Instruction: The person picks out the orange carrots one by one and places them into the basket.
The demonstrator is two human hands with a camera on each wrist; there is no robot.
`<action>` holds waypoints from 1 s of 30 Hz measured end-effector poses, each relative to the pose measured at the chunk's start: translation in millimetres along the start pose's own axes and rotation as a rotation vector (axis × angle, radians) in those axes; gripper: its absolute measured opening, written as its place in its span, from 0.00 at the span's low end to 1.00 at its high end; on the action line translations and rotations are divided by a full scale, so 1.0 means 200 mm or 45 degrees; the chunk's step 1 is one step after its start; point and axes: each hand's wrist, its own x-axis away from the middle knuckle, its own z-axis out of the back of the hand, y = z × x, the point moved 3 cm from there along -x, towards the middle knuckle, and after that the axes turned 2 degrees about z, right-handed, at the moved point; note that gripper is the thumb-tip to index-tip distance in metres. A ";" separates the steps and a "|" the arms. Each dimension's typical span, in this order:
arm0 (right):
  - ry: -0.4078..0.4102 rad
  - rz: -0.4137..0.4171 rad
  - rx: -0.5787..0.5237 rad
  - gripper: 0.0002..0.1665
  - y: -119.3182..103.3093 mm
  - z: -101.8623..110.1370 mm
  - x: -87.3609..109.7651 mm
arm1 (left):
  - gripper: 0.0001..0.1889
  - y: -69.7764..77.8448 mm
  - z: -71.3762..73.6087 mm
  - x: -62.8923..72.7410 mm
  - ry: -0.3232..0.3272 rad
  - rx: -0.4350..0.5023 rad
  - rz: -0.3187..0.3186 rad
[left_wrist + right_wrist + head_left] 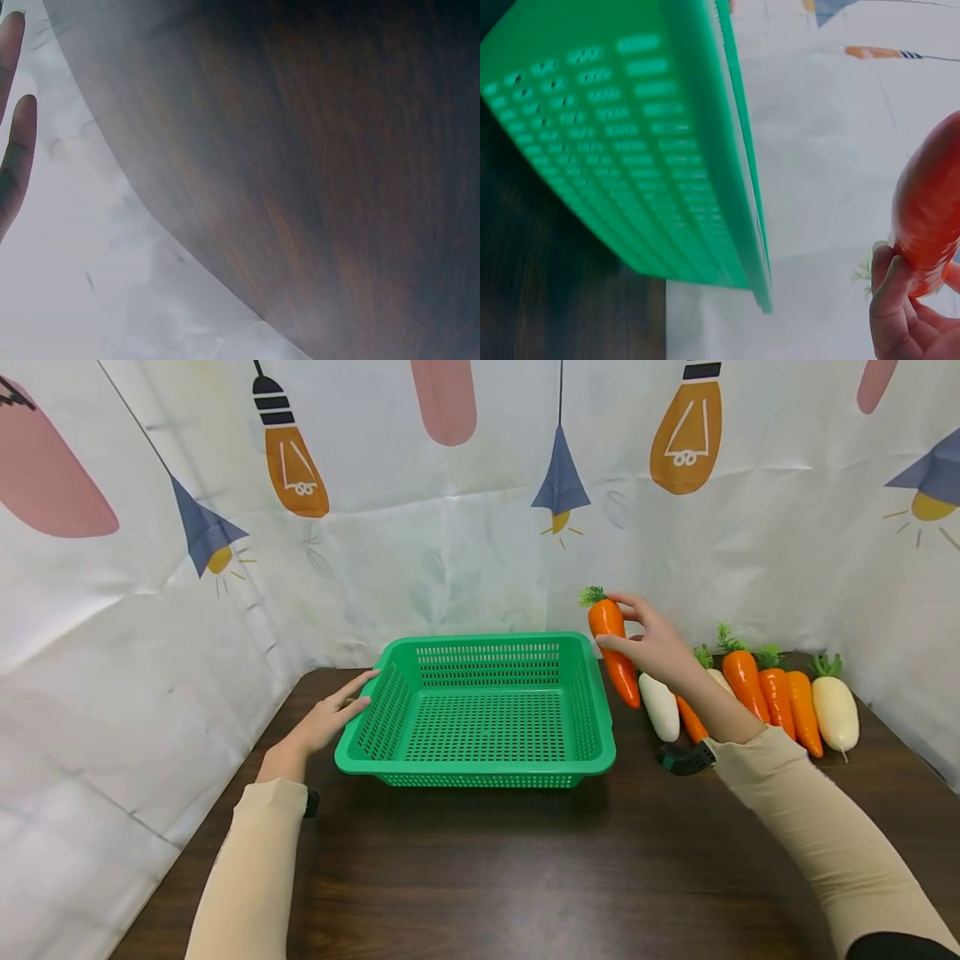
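In the head view a green plastic basket (487,767) with slotted walls sits on the dark wooden table, nothing lying in it. My left hand (324,722) rests at its left rim with the fingers fairly straight. Just beyond the right rim, my right hand (651,639) grips an orange carrot (609,625) with a green leafy top, raised above the table and tip pointing down. The right wrist view shows the same carrot (930,202) between thumb and fingers, beside the basket's outer wall (622,120). Only some fingers (18,157) appear in the left wrist view.
On the right of the table (480,868) lie several carrots (776,697) and white radishes (836,714), one white radish (660,708) nearest the basket. My right forearm partly covers them. A patterned white curtain (480,543) hangs behind and along the sides.
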 end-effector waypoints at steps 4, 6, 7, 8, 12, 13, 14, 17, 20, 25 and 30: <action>-0.020 -0.027 -0.108 0.44 -0.01 -0.04 -0.02 | 0.33 0.00 0.00 0.01 -0.004 0.002 0.015; -0.027 -0.035 -0.170 0.43 -0.02 -0.07 -0.03 | 0.33 0.00 0.00 0.01 -0.003 0.005 0.022; -0.032 -0.041 -0.196 0.43 -0.03 -0.08 -0.04 | 0.33 0.00 0.00 0.01 -0.002 0.006 0.023; -0.036 -0.047 -0.225 0.43 -0.03 -0.09 -0.05 | 0.33 0.00 0.00 0.01 -0.001 0.005 0.023; -0.052 -0.067 -0.284 0.43 -0.04 -0.13 -0.08 | 0.33 0.00 0.00 0.01 0.005 -0.004 0.020; -0.055 -0.073 -0.294 0.43 -0.04 -0.14 -0.08 | 0.33 0.00 0.00 0.01 0.007 -0.006 0.020; -0.060 -0.079 -0.307 0.43 -0.04 -0.15 -0.09 | 0.33 0.00 0.00 0.01 0.008 -0.012 0.020; -0.076 -0.100 -0.349 0.43 -0.05 -0.18 -0.11 | 0.33 0.00 0.00 0.02 0.009 -0.028 0.015; -0.101 -0.128 -0.422 0.43 -0.06 -0.21 -0.14 | 0.33 0.00 0.00 0.02 0.010 -0.039 0.005; -0.124 -0.168 -0.538 0.42 -0.09 -0.26 -0.17 | 0.32 0.00 0.00 0.01 0.011 -0.035 -0.004; -0.125 -0.184 -0.587 0.42 -0.11 -0.30 -0.18 | 0.32 0.00 0.01 0.00 0.011 -0.038 -0.013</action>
